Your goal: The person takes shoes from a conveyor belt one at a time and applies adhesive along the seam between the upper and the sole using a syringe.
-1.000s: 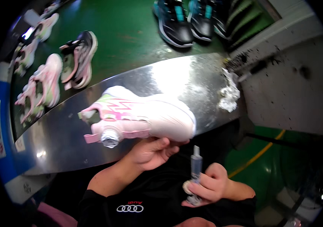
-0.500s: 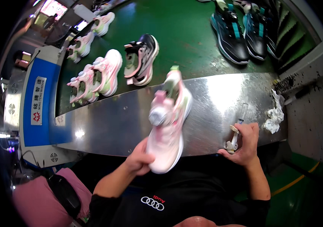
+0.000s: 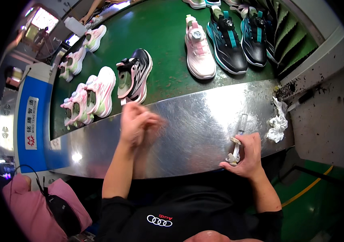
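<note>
In my right hand (image 3: 249,155) is a clear syringe (image 3: 242,124), its plunger end wrapped in something whitish, its barrel pointing away over the metal plate. My left hand (image 3: 137,124) hangs above the plate, smeared by motion, so its fingers cannot be read; no shoe shows in it. Just beyond it stands a black and pink sneaker (image 3: 136,76). A pale pink sneaker (image 3: 201,54) sits on the green belt, toe toward me, beside black and teal sneakers (image 3: 226,44) at the far right.
Pink and white sneakers (image 3: 101,92) line the left of the green belt (image 3: 168,36). Crumpled white tissue (image 3: 277,123) lies at the right end of the metal plate (image 3: 180,133). A blue and white machine (image 3: 34,117) borders the left. Someone in pink clothing (image 3: 38,209) is at lower left.
The pale pink sneaker has left my left hand and now stands on the belt by the black and teal ones. That hand has drawn back leftward. My right hand still grips the syringe.
</note>
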Motion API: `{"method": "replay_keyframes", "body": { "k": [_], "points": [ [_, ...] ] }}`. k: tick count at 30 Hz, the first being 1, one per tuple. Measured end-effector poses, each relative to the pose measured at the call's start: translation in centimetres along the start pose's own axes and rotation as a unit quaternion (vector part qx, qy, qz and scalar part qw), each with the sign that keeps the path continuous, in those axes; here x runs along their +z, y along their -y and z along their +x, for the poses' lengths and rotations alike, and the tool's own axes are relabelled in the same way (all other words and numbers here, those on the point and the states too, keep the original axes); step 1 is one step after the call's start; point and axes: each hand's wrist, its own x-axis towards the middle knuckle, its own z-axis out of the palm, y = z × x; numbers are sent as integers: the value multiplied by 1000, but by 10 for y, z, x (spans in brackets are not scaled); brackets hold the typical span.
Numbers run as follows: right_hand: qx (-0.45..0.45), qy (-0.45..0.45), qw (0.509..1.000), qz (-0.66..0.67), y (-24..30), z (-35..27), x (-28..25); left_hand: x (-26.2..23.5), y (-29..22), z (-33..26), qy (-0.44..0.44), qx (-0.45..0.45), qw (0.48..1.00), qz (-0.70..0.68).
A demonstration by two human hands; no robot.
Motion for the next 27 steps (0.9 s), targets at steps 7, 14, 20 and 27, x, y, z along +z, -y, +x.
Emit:
{"method": "replay_keyframes", "body": {
  "k": [7,14,20,27],
  "points": [
    [-14,-14,1000,3,0,-1,1,-58,1,55,-110,189,911,351],
    [-18,-33,999,4,3,-1,3,-75,-24,61,-148,65,970,183],
    [-1,-7,1000,14,0,-3,0,-48,-17,-55,-54,138,975,166],
    [111,8,984,143,-4,-20,-5,-16,6,-111,23,63,982,174]
  ]
}}
